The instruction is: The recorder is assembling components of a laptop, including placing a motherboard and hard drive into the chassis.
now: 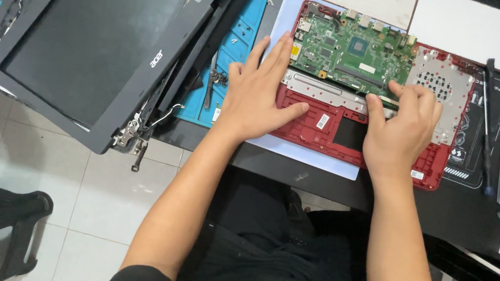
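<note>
I see my left hand [261, 93] spread flat, fingers apart, pressing the left side of the opened red plastic laptop base [329, 132], which lies on the black desk just in front of me; my right hand [403, 126] curls its fingertips onto the near edge of the green circuit board [350, 51]; it grips nothing I can make out; the board sits seated, so the strip-down looks partway; the detached black screen panel [93, 27] rests far left.

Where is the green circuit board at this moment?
In the head view, the green circuit board sits in the upper half of the red laptop shell, right of centre. The left hand rests at its left edge, the right hand at its lower right edge.
</note>
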